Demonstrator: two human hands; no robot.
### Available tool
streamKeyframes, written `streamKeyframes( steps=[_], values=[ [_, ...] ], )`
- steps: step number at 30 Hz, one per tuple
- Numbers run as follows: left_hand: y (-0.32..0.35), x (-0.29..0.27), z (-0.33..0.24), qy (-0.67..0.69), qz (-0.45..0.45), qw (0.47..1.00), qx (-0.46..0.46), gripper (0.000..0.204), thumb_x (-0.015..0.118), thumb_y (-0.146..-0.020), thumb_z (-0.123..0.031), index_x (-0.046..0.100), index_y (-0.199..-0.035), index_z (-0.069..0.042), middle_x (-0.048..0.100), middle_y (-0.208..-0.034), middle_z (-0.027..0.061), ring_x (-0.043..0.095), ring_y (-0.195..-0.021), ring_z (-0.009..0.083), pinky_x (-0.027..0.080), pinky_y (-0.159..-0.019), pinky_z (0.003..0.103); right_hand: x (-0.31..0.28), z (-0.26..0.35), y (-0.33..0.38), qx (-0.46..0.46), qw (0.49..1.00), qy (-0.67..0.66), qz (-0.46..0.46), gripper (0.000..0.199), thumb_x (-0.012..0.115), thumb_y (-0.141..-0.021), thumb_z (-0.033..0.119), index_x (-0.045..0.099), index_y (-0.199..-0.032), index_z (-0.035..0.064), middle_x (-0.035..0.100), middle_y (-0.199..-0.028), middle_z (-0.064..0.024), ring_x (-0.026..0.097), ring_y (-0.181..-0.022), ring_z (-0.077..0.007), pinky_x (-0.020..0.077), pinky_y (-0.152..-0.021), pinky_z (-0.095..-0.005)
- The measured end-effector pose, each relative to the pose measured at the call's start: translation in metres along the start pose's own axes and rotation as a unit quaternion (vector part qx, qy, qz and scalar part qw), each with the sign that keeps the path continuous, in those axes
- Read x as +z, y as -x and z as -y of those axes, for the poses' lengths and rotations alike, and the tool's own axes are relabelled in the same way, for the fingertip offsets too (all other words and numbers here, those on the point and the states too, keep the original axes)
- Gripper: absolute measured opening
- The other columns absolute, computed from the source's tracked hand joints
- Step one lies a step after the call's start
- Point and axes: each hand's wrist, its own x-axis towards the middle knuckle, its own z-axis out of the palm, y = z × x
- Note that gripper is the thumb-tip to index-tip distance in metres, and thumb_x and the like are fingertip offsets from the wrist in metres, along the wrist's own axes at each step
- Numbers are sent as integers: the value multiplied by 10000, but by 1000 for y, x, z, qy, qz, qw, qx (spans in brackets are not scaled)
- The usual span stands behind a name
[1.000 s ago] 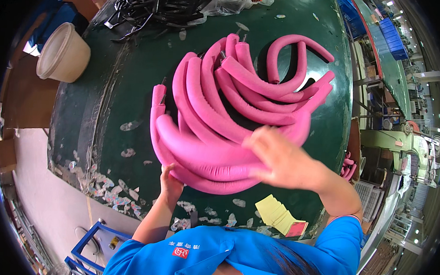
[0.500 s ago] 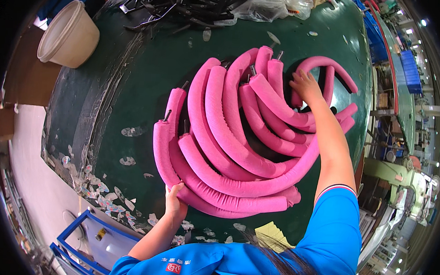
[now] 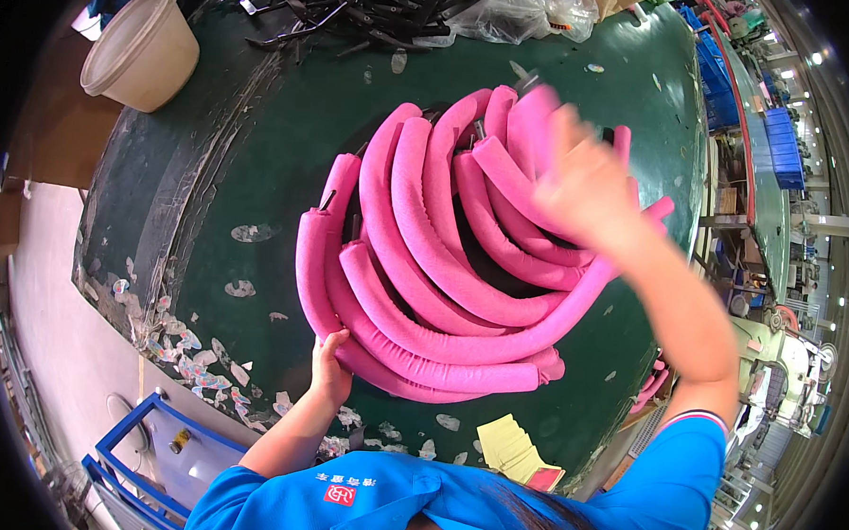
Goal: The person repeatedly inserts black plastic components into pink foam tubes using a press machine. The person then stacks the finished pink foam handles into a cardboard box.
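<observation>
Black parts [image 3: 360, 11] heaped along the green table's [image 3: 257, 196] far side, clear plastic bags [image 3: 511, 11] crumpled just beside. White bucket [image 3: 154, 50] at its left edge. Pale scraps [image 3: 213, 382] litter the near-left corner; yellow slips [image 3: 509, 446] fanned up front. Off right I make out blue bins [image 3: 783, 148], a pale green machine [image 3: 769, 361].

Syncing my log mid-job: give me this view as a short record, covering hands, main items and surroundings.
Left hand: touching the outer-left pink tube, fingers partly hidden
Right hand: blurred, at an upper pink tube; grip unclear
Main items: curved pink tubes, bunched together, some with dark ends protruding
Surface: green table
Far side: black parts, clear plastic
Far left: off-white bucket
Near side: yellow papers
</observation>
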Motion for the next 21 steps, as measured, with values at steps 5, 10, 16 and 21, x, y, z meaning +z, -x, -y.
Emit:
streamKeyframes(
  steps=[5, 10, 16, 21],
  values=[
    [5, -3, -18, 70, 82, 988, -106, 594, 642, -800, -252, 429, -1334, -103, 510, -1323, 73, 446, -1248, 275, 328, -1068, 462, 48, 79, 35, -159, 914, -371, -45, 722, 726, -770, 237, 356, -1356, 38, 462, -1124, -197, 603, -865, -333, 521, -756, -391],
    [6, 1, -22, 225, 186, 945, -146, 615, 439, -930, -512, 404, -1390, -105, 457, -1402, 94, 386, -1315, 277, 263, -1114, 474, 97, -17, -26, -35, 894, -383, -230, 332, 623, -875, 259, 566, -1102, 24, 573, -1060, -159, 570, -983, -319, 453, -886, -371],
    [-19, 15, -23, 193, 214, 946, -150, 527, 399, -967, -419, 404, -1383, -96, 460, -1394, 105, 435, -1273, 272, 322, -1091, 463, 232, -93, 5, 29, 965, -167, 199, 617, 272, -980, 491, 648, -951, 2, 640, -914, -269, 602, -929, -431, 460, -826, -503],
    [-31, 25, -24, 194, 234, 930, -209, 516, 411, -970, -402, 406, -1379, -86, 458, -1392, 120, 451, -1257, 279, 350, -1078, 453, 218, -33, 15, 2, 953, -77, 292, 564, 207, -1001, 337, 663, -995, 5, 666, -951, -221, 633, -913, -399, 496, -806, -486]
  ],
)
